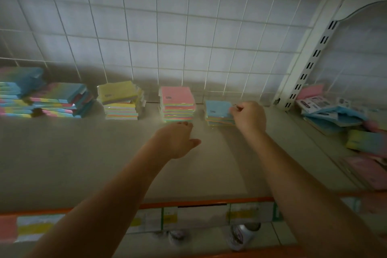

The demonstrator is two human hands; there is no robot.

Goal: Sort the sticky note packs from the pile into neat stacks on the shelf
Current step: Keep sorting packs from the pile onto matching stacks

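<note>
I look down on the shelf (104, 163), a wide pale board with an orange front edge, backed by a white wire grid (167, 27). Along its far side the sticky note packs stand in groups. At the far left, two leaning rainbow stacks (41, 98) sit touching each other, their packs fanned and uneven. Right of them is the yellow-topped stack (120, 100), its upper pack tilted off the ones below. Next comes the pink-topped stack (178, 104), fairly square. Right of that, the low blue-topped stack (218, 112) is the shortest. Beyond the white slotted upright (310, 65), in the next bay at far right, lies the loose pile (339, 115) of blue, pink and pastel packs, jumbled at angles.

My right hand (249, 118) reaches the blue-topped stack; its grip is narrow, fingers curled onto the right edge of the top blue pack. My left hand (178, 140) rests just near of the pink-topped stack, grip loose and holding nothing, fingertips close to the stack's base; whether they touch it I cannot tell.

Price labels (201, 213) line the shelf's front edge.
</note>
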